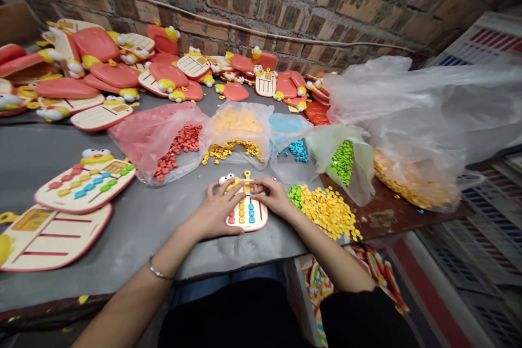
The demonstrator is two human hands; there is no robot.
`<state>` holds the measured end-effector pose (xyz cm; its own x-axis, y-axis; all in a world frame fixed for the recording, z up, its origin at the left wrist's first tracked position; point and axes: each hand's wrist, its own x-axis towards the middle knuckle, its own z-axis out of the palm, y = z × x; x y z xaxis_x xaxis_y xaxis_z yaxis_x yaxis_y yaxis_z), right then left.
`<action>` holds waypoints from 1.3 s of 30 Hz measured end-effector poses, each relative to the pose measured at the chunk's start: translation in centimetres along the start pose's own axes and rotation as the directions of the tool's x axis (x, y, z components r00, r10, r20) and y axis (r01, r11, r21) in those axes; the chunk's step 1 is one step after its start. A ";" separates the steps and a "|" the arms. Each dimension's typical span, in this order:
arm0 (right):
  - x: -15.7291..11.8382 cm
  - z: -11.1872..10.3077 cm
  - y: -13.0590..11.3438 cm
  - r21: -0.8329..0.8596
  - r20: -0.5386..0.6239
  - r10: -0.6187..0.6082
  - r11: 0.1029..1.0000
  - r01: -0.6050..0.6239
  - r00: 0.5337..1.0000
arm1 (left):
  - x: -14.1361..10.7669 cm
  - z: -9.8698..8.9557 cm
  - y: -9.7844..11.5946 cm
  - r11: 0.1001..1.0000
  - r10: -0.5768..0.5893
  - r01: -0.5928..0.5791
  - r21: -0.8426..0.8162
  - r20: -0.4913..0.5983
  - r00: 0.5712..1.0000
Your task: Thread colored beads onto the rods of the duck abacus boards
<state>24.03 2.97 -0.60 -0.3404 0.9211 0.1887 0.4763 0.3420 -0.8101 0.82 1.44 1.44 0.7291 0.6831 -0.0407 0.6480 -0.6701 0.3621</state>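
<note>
On the grey table in front of me lies a cream toy board [247, 224] with a red rim, white bulging eyes and a yellow loop on top. Red, yellow and blue beads sit in three of its slots; the rightmost slot shows no beads. My left hand [218, 209] grips the board from its left side, thumb along the lower edge and fingers over the upper part. Over the top of the blue column, my right hand [275, 197] pinches a small blue bead [251, 196], mostly covered by the fingertips.
Yellow beads [328, 212] and green beads [294, 194] lie right of the board. Behind it stand open plastic bags of red [185, 138], yellow [236, 149], blue [299, 149] and green beads [343, 163]. A filled board [85, 185] overlaps another board [61, 236] at left. Many boards [118, 73] pile against the brick wall.
</note>
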 end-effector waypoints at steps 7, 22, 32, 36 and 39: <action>-1.4 -2.8 -2.3 0.010 0.126 -0.047 0.999 0.046 0.991 | 0.0 0.0 0.0 1.000 -0.007 0.007 -0.005 0.005 1.000; -6.5 -6.7 2.5 -0.543 -0.215 0.049 0.824 -0.161 0.975 | -0.2 -0.4 0.5 0.999 -0.007 0.005 0.038 0.032 0.999; -0.7 -3.1 -1.2 -0.282 -0.077 -0.153 0.951 0.126 0.985 | 0.9 -0.5 1.9 0.995 -0.026 0.024 0.099 0.019 0.999; 1.3 -0.7 0.3 -0.423 0.021 -0.142 0.896 0.137 0.990 | 0.8 0.2 1.4 0.997 -0.007 0.008 0.082 -0.021 1.000; 1.1 -0.6 0.9 -0.551 0.074 -0.150 0.818 0.166 0.986 | 0.8 0.5 1.0 0.998 0.010 -0.007 0.062 -0.043 0.999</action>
<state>24.54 4.43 -0.85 -0.4673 0.8429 0.2669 0.7794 0.5352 -0.3257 2.17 1.12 1.28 0.7253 0.6885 0.0032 0.6553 -0.6917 0.3036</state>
